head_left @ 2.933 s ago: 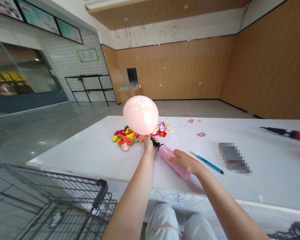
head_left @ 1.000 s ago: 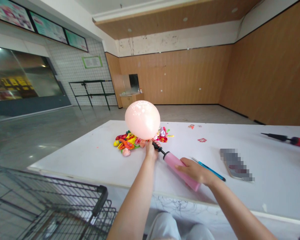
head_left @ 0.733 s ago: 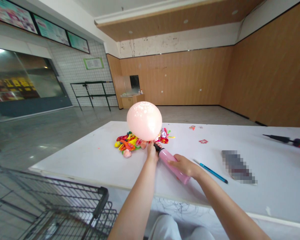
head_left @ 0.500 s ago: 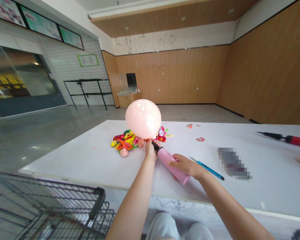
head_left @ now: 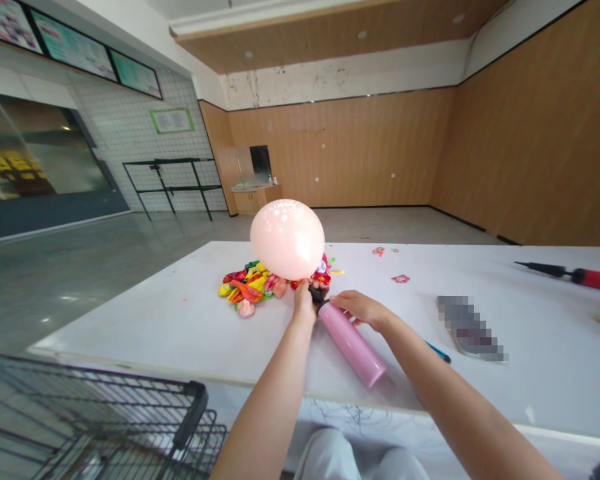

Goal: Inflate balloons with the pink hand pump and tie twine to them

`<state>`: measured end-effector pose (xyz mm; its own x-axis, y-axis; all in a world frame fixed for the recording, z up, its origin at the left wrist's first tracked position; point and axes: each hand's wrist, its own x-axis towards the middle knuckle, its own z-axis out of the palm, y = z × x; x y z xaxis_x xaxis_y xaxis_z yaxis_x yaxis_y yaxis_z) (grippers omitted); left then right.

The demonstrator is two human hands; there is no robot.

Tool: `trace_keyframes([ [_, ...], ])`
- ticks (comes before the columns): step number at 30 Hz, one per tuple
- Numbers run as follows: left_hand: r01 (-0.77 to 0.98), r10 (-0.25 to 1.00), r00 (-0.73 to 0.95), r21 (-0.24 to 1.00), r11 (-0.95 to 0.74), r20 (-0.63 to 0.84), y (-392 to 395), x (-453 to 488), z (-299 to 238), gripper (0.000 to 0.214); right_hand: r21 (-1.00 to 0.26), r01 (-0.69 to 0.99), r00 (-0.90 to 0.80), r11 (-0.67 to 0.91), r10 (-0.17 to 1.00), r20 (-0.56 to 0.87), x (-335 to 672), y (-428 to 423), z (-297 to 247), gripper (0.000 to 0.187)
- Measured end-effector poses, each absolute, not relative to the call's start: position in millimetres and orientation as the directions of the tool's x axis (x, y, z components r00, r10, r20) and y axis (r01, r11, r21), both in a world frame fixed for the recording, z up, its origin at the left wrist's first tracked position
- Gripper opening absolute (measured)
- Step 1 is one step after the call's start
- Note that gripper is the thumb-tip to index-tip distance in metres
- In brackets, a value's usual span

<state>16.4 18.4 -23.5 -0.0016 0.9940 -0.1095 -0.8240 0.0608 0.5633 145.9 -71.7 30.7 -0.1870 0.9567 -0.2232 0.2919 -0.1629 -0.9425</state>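
Observation:
My left hand (head_left: 304, 301) pinches the neck of an inflated pale pink balloon (head_left: 287, 239) where it sits on the black nozzle of a pink hand pump (head_left: 351, 343). The balloon stands above the white table (head_left: 190, 320). My right hand (head_left: 360, 308) rests near the front end of the pump body, fingers curled by the nozzle. The pump lies on the table, pointing toward me.
A pile of colourful uninflated balloons (head_left: 253, 287) lies behind the balloon. A blue pen (head_left: 436, 353) and a blurred dark object (head_left: 469, 328) lie to the right; a red and black pump (head_left: 577, 275) at far right. A black wire trolley (head_left: 100, 427) stands at lower left.
My right hand slid forward from the rear of the pink pump to its front end by the nozzle. The balloon has grown slightly since the earliest frame. My left hand stays on the neck.

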Motion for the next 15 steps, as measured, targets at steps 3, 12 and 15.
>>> trace_keyframes([
  [3,-0.781,0.994,0.034,0.618,0.091,-0.103,14,16,-23,0.015,-0.967,0.207,-0.170,-0.148,0.968,-0.184,135,-56,21,0.028],
  [12,-0.773,0.992,0.087,0.621,0.127,-0.095,6,27,-23,0.011,-0.940,-0.209,-0.162,-0.269,0.958,-0.238,127,-41,-10,0.018],
  [15,-0.772,0.992,0.080,0.624,0.123,-0.096,4,29,-22,0.010,-0.931,-0.249,-0.152,-0.268,0.960,-0.236,126,-37,-16,0.015],
])
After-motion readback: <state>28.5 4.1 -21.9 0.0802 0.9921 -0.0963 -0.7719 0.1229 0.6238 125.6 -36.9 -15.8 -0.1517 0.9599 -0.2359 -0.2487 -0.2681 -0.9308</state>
